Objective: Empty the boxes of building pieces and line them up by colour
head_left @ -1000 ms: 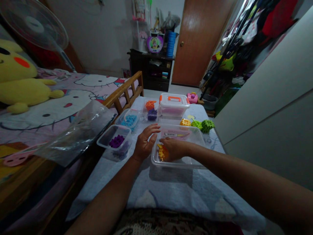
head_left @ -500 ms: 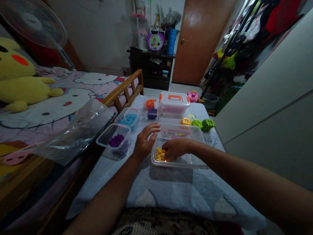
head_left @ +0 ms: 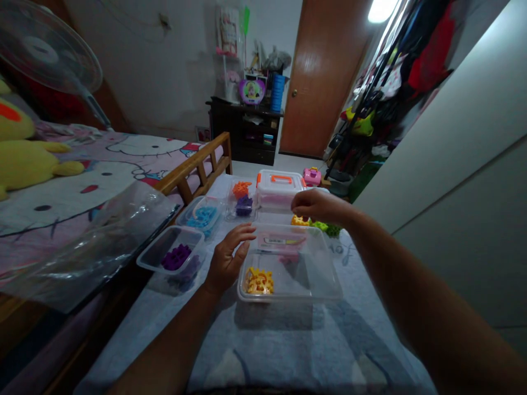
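**Left hand loosely open at a clear box, right hand bent over by the far pieces**

The left hand has its thumb parted from its slightly curved fingers and grips nothing; it lies at the left side of a clear, rectangular plastic box, though whether it touches the rim cannot be told. The right hand is bent at the wrist with its fingers curled downward; whether they are closed on anything cannot be told. It is raised beyond the box, near a yellow lattice-like plastic piece. Beside that piece lie a bright green plastic piece and a darker green one, partly hidden by the arm.

A pale blue patterned cloth covers the table. To the left stand a clear tub of purple pieces and another of light blue pieces. Farther back, a clear tray holds orange pieces and dark violet pieces, next to a lidded clear box with an orange handle and latches.

Left of the table are a wooden-railed bed with a cartoon-print sheet, a yellow plush toy and a fan. A dark cabinet and a brown door stand behind.

In the box's near left corner sits a small heap of knobbly, glossy yellow-orange pieces; the rest of its see-through floor is bare.
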